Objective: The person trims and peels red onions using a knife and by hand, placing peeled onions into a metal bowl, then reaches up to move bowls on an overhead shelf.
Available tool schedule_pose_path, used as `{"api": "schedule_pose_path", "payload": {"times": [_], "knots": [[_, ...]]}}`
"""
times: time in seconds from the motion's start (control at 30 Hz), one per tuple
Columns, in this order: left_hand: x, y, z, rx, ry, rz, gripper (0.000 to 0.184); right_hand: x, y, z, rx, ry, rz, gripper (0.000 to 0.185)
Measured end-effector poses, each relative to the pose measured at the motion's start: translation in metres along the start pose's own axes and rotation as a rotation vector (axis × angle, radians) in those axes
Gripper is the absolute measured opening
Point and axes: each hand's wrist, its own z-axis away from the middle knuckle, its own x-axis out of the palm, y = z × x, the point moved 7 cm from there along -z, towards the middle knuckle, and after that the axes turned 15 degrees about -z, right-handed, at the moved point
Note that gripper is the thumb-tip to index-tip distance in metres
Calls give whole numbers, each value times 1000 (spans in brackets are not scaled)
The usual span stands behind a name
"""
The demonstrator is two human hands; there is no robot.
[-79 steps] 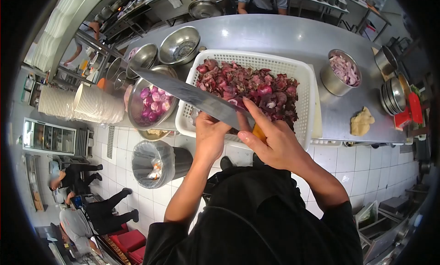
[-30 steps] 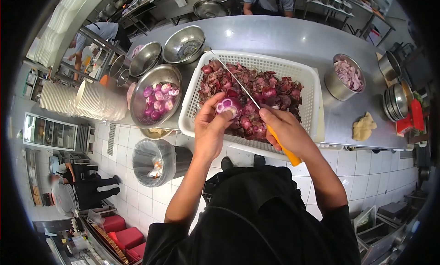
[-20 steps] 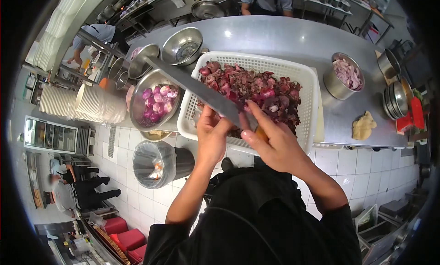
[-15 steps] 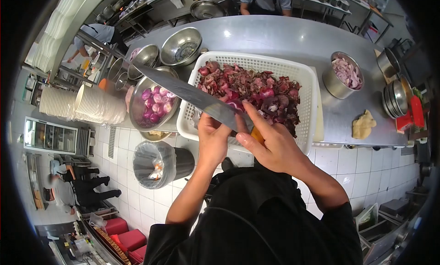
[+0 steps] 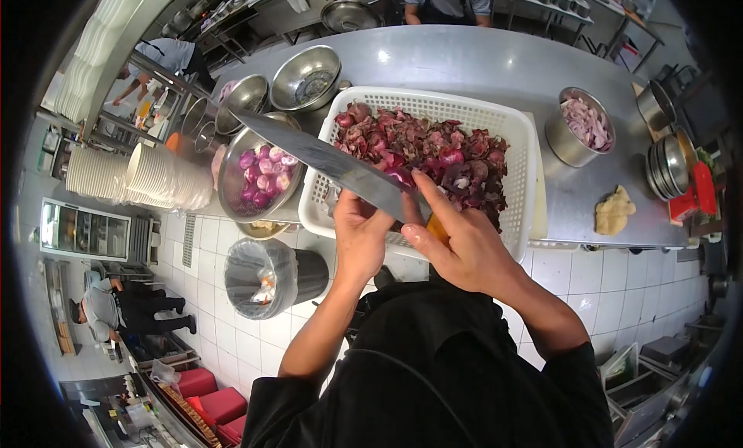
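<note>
A large kitchen knife [image 5: 325, 160] points up and left over the white basket, its broad blade facing me. My right hand [image 5: 468, 247] is closed round its yellow handle [image 5: 437, 230], with the index finger stretched forward beside the blade. My left hand [image 5: 362, 235] is closed below the blade, which hides its fingertips. A shiny purple red onion [image 5: 399, 175] shows just past the blade, between the two hands, and appears held by the left fingers. Beneath, the perforated white basket [image 5: 520, 146] holds red onions [image 5: 451, 155] and loose dark skins [image 5: 464, 177].
Peeled onions [image 5: 265, 173] fill a metal bowl [image 5: 232, 200] at left; more metal bowls [image 5: 306, 76] stand behind. A pot [image 5: 571, 147] of onion pieces and a tan cloth [image 5: 615, 209] lie right. A lined bin [image 5: 263, 281] stands on the floor. Other people work farther off.
The knife and both hands have shifted only slightly; more of the purple onion shows past the blade. In the background at left, a person has changed posture.
</note>
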Motion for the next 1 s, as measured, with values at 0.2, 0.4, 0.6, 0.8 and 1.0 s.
{"api": "schedule_pose_path", "payload": {"times": [0.2, 0.4, 0.6, 0.8, 1.0], "knots": [[0, 4, 1, 81, 22, -62, 33, 1, 1, -1, -38, 47, 92, 61], [-1, 2, 0, 103, -85, 66, 41, -5, 25, -4, 192, 85, -286, 50], [-14, -3, -2, 34, -232, 438, 54, -33, 57, -7, 677, 78, -678, 47], [-17, -15, -4, -140, -148, 553, 55, -22, 66, -4, 702, 85, -568, 58], [-21, -14, -5, -155, -183, 582, 49, -17, 54, -3, 565, 61, -463, 61]]}}
